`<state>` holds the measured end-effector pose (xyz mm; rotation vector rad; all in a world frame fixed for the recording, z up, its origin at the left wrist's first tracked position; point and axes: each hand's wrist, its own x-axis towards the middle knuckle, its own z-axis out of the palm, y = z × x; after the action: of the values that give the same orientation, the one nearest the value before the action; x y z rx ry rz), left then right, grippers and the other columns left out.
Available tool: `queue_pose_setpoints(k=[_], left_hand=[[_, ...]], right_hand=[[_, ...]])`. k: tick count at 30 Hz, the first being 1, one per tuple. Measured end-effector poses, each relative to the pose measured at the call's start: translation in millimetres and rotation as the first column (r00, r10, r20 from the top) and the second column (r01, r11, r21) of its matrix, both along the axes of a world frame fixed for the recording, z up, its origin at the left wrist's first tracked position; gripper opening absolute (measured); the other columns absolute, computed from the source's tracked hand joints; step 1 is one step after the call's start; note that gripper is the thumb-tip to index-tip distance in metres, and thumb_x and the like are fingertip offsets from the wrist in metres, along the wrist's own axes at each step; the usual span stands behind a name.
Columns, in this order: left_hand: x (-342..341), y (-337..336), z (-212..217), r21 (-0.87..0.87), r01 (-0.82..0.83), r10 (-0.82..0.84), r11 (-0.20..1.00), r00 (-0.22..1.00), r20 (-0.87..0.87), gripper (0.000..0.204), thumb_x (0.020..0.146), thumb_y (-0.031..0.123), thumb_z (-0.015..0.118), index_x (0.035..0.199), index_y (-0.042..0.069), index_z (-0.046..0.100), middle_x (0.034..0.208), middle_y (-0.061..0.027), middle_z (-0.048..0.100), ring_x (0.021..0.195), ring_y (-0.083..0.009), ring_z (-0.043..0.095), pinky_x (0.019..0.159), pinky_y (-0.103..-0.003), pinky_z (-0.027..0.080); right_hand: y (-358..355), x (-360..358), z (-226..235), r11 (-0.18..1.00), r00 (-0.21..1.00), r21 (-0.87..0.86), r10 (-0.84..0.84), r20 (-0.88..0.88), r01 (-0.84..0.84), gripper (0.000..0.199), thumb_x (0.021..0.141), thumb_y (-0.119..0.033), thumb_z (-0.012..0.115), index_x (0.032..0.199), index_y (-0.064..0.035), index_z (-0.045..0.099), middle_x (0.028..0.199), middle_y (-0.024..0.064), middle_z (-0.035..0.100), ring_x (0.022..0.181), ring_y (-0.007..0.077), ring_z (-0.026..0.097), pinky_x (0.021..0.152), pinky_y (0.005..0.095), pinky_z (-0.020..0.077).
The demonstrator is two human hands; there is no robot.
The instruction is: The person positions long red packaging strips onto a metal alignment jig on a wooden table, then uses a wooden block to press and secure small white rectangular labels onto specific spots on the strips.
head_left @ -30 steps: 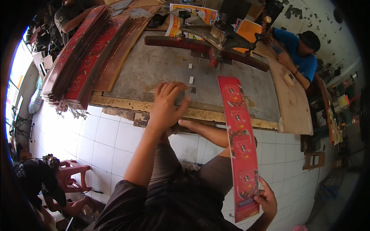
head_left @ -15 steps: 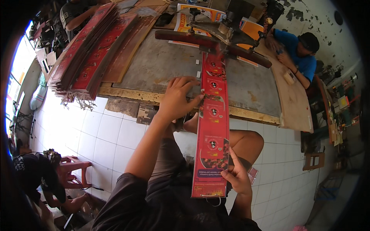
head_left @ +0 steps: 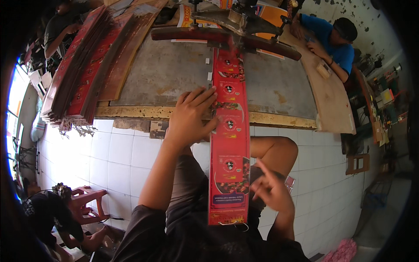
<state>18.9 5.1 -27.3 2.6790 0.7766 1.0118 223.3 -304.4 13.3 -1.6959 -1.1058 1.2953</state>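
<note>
A long red printed strip (head_left: 229,144) with food pictures runs from under a dark red clamp bar (head_left: 183,34) toward my lap. Its near half juts past the table edge, and a thin pale wire loop shows at its near end. My left hand (head_left: 190,115) lies flat, fingers stretched, with its fingertips and thumb at the strip's left edge. Just right of the strip's near part, my right hand (head_left: 276,190) is off it, fingers apart and slightly blurred, holding nothing. Two small white pieces (head_left: 209,76) sit on the table left of the strip.
Stacks of similar red strips (head_left: 85,83) lie at the table's left with strings dangling. The grey tabletop (head_left: 279,87) has a worn front edge. A person in a blue shirt (head_left: 327,41) works at the right; others are at far left and lower left, near a red stool (head_left: 87,203).
My right hand has let go of the strip's right edge and moved slightly away. My left hand stays at the left edge. The whole view has shifted a little.
</note>
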Motion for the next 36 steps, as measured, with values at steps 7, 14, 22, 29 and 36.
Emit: queue_pose_setpoints(k=[7, 14, 22, 29, 36], left_hand=[[-0.1, 2.0, 1.9, -0.006, -0.008, 0.008, 1.0, 1.0, -0.008, 0.061, 0.086, 0.035, 0.08, 0.136, 0.002, 0.075, 0.154, -0.01, 0.068, 0.146, -0.0341, 0.059, 0.122, -0.054, 0.043], [3.7, 2.3, 4.7, -0.028, -0.006, 0.005, 1.0, 1.0, -0.018, 0.059, 0.085, 0.034, 0.08, 0.136, 0.005, 0.076, 0.154, -0.0068, 0.069, 0.146, -0.0329, 0.06, 0.12, -0.053, 0.044], [3.0, 0.6, 8.8, -0.024, -0.029, 0.029, 0.999, 0.999, -0.04, 0.058, 0.084, 0.034, 0.082, 0.134, 0.006, 0.077, 0.152, -0.0072, 0.07, 0.145, -0.0329, 0.061, 0.118, -0.054, 0.046], [4.7, 1.9, 6.1, -0.025, -0.025, 0.024, 0.999, 1.0, -0.02, 0.058, 0.083, 0.034, 0.083, 0.134, 0.006, 0.078, 0.151, -0.0065, 0.071, 0.145, -0.0327, 0.062, 0.117, -0.054, 0.047], [4.5, 1.4, 7.2, -0.034, -0.03, 0.03, 0.999, 1.0, -0.005, 0.058, 0.082, 0.034, 0.082, 0.134, 0.007, 0.078, 0.151, -0.0047, 0.071, 0.145, -0.0324, 0.062, 0.117, -0.053, 0.047]], right_hand=[[139.4, 43.4, -3.4, 0.778, 0.664, 0.578, -0.298, 0.685, -0.246, 0.046, 0.101, -0.021, 0.078, 0.144, -0.0053, 0.068, 0.134, 0.0115, 0.072, 0.128, 0.0324, 0.066, 0.11, 0.0472, 0.0496], [213.7, 66.4, -22.4, 0.765, 0.596, 0.552, -0.283, 0.751, -0.332, 0.056, 0.101, -0.033, 0.08, 0.15, -0.009, 0.066, 0.156, 0.0098, 0.063, 0.149, 0.0338, 0.054, 0.125, 0.0509, 0.0392], [210.6, 66.0, -22.5, 0.799, 0.574, 0.474, -0.205, 0.792, -0.369, 0.06, 0.099, -0.028, 0.08, 0.155, -0.0108, 0.065, 0.167, 0.0079, 0.057, 0.157, 0.0318, 0.049, 0.13, 0.0532, 0.0322], [211.1, 67.4, -20.9, 0.809, 0.545, 0.457, -0.209, 0.812, -0.371, 0.061, 0.1, -0.037, 0.08, 0.152, -0.0085, 0.067, 0.163, 0.0091, 0.061, 0.155, 0.0321, 0.051, 0.129, 0.0531, 0.0346], [211.1, 66.7, -19.0, 0.816, 0.566, 0.458, -0.203, 0.799, -0.354, 0.061, 0.099, -0.035, 0.082, 0.152, -0.0092, 0.067, 0.164, 0.0084, 0.06, 0.157, 0.0312, 0.05, 0.129, 0.0533, 0.0343]])
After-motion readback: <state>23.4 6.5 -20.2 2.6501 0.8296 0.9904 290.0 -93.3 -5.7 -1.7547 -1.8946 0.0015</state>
